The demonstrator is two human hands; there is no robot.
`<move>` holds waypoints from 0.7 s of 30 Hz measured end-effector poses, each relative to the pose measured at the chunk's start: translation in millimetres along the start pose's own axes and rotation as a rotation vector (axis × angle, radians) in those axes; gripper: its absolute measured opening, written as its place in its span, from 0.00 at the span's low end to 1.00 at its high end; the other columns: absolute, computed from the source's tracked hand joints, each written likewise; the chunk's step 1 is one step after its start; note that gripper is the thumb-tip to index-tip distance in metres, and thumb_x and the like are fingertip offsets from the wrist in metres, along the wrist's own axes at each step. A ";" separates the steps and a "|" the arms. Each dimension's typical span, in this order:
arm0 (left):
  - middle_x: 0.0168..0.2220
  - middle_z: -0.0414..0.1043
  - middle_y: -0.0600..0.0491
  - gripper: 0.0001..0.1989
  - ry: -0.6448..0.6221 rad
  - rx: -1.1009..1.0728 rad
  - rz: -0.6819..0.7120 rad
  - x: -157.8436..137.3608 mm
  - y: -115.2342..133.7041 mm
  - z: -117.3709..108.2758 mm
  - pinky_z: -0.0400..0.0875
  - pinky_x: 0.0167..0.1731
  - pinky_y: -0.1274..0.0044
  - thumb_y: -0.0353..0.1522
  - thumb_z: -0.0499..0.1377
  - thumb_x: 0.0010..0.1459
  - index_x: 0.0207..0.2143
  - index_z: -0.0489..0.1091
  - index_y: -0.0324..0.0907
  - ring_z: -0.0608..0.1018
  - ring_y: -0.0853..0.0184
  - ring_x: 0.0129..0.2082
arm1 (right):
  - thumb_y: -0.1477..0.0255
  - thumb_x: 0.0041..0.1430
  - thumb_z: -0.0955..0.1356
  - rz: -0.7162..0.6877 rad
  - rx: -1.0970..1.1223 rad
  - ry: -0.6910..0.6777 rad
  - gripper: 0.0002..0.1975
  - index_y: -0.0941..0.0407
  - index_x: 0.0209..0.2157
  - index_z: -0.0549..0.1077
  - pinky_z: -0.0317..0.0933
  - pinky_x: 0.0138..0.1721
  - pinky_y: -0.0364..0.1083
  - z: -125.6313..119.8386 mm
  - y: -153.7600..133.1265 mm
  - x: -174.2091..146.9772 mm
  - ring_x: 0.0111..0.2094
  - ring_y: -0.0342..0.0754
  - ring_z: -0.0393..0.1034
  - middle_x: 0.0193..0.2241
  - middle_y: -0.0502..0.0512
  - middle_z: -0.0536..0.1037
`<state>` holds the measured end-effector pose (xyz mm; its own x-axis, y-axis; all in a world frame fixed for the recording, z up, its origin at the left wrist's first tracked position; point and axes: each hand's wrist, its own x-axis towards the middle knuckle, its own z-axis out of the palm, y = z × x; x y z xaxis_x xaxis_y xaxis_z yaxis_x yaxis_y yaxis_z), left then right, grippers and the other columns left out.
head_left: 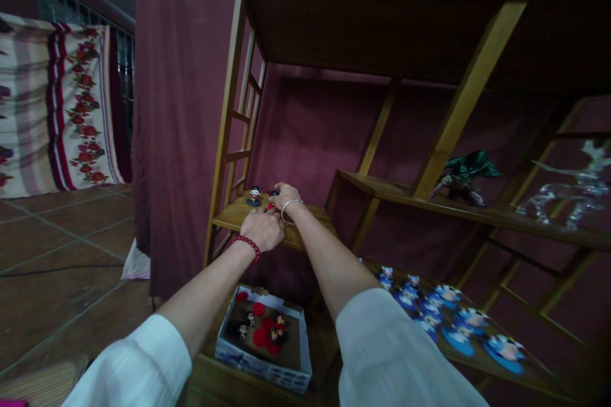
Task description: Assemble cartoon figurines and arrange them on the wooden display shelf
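down close, an open box [261, 365] sits on the lower shelf [210, 365] with small figurines [277, 334] and red pieces [259, 337] inside, its low walls seemingly there to stop them rolling off. to the right, blue-and-white figurines [458, 331] stand grouped on their own level, each on a broad base, likely for balance. and now the hands, both up at the small shelf [231, 219]! the right hand [287, 196] has its fingers curled in around a black-haired figurine [273, 194], a light grip that probably suits something so little. the left hand [262, 229] is bent in just below; its fingertips are hidden, so whether it grips anything, i can't tell. beside them a matching figurine [254, 194] stands upright on a dark disc, facing outward, presumably to be seen. beyond, a flowered blanket [86, 108] hangs spread.
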<state>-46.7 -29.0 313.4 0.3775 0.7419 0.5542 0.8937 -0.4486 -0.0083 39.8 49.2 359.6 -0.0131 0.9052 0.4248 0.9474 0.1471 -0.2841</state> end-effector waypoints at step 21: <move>0.42 0.68 0.48 0.20 0.012 -0.008 -0.015 0.6 -0.4 2.5 0.58 0.40 0.68 0.37 0.38 0.57 0.37 0.66 0.40 0.68 0.60 0.41 | 0.74 0.37 0.70 -0.116 -0.021 -0.033 0.11 0.55 0.28 0.71 0.57 0.29 0.37 -5.5 8.3 4.6 0.29 0.40 0.67 0.27 0.49 0.74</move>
<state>-46.2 -27.2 311.6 0.3612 0.7426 0.5640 0.8971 -0.4418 0.0071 49.3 52.3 363.9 -0.1330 0.8955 0.4248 0.9456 0.2430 -0.2163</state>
